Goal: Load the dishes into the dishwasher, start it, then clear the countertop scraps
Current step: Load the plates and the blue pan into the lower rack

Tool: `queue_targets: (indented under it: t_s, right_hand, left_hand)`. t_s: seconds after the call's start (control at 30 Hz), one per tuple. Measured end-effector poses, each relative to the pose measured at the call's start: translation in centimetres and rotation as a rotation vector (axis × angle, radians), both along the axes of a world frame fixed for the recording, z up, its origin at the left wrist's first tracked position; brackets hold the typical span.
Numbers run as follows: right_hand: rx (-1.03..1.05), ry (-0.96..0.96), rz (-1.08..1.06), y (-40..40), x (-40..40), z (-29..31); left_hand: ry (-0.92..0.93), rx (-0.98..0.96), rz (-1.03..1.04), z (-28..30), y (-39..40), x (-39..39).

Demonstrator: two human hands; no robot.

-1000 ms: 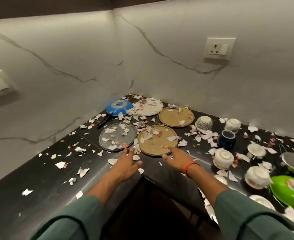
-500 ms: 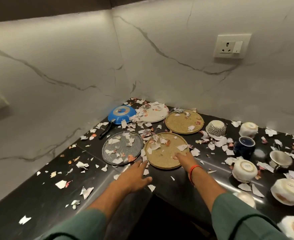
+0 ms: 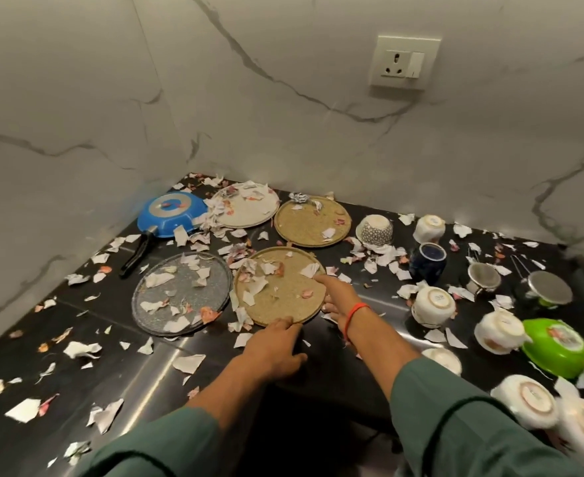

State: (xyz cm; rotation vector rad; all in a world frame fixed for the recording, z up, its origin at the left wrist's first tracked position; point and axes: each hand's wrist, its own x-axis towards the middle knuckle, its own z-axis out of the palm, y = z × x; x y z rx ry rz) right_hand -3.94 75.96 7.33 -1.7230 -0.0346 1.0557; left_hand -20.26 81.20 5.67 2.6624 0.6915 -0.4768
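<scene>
- Right hand [image 3: 339,297]: our fingers [image 3: 321,279] lay over the right rim of the near tan plate [image 3: 277,287], thumb side on top, the rest tucked under the edge, so clamped on the plate. A second earlier this hand had been short of the rim.
- Left hand [image 3: 273,349]: fingers nearly straight and a little apart, tips touching the plate's near edge, where before they had hovered by the grey plate [image 3: 180,292].
- Plate: flat on the black desk [image 3: 118,342], strewn with paper scraps [image 3: 259,270], just right of the grey plate.
- Beyond: second tan plate [image 3: 313,220], white plate [image 3: 246,210], overturned blue pan [image 3: 171,215].
- To the right: upturned cups [image 3: 433,304] and a green bowl [image 3: 555,349].
- Reading: with both hands now at the rim, we judged lifting the first dish was beginning; no dishwasher was in view, and tilting would spill the scraps.
</scene>
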Motion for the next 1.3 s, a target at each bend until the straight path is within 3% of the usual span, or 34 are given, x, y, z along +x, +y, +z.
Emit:
queue_targets:
  t_s: [0.27,0.5,0.73,0.83,1.0,1.07,1.17,1.3]
  right_hand:
    - [-0.053,-0.084,-0.029,1.6,-0.2,-1.2]
    - [-0.061,-0.107,-0.013,0.3,0.1,-2.9]
    - [0.014,-0.049,-0.021,2.0,0.2,-0.9]
    - [0.072,-0.249,0.004,3.0,0.6,1.5]
    - [0.098,-0.953,0.358,2.6,0.2,6.4]
    - [0.081,-1.153,0.488,2.3,-0.1,7.1]
    - [-0.016,-1.233,0.631,1.8,-0.3,6.4]
    - [0.020,-1.234,0.533,0.8,-0.8,6.0]
  left_hand:
    - [-0.028,0.205,-0.035,0.0,-1.4,0.1]
    - [-0.088,0.205,0.013,1.5,-2.2,1.1]
    - [-0.330,0.136,-0.010,4.5,-2.7,2.2]
    - [-0.410,0.108,0.038,4.0,-2.5,1.4]
    - [-0.440,0.058,0.157,2.5,-1.6,-1.1]
    - [-0.410,0.052,0.187,2.3,-1.3,-1.9]
    - [-0.377,0.051,0.215,2.1,-0.9,-2.8]
    - [-0.368,0.033,0.245,1.9,-0.7,-3.7]
